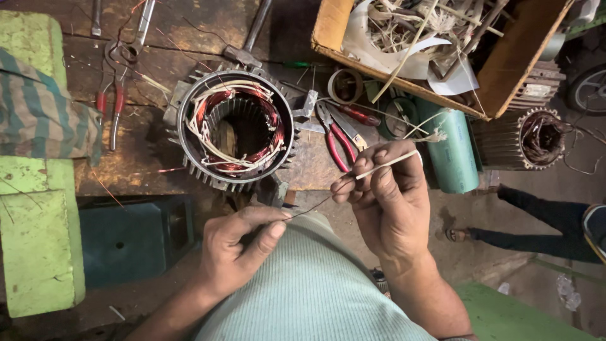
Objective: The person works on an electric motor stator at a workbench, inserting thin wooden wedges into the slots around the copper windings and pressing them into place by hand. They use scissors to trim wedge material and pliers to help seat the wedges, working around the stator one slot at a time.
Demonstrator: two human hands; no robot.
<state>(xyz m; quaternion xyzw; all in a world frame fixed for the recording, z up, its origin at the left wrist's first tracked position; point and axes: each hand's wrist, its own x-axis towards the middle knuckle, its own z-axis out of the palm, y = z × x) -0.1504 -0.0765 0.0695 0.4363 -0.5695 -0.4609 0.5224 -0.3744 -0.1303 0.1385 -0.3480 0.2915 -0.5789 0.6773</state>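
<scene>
My left hand [243,243] pinches one end of a thin dark wire [315,205] between thumb and forefinger, close to my pale green shirt. The wire runs up and right to my right hand [385,199], which grips a thin white insulating sleeve [388,163] on the wire between its fingertips. Just beyond both hands a finned motor stator [235,129] lies on the wooden bench, its bore facing up, with copper windings and white sleeved leads looped around the top.
Red-handled pliers [338,140] lie right of the stator, and more pliers [108,101] to its left. A wooden crate of scraps [499,76], a green cylinder [453,155], a tape roll [346,85] and a second stator [536,136] sit at right. Another person's leg [536,218] is on the floor.
</scene>
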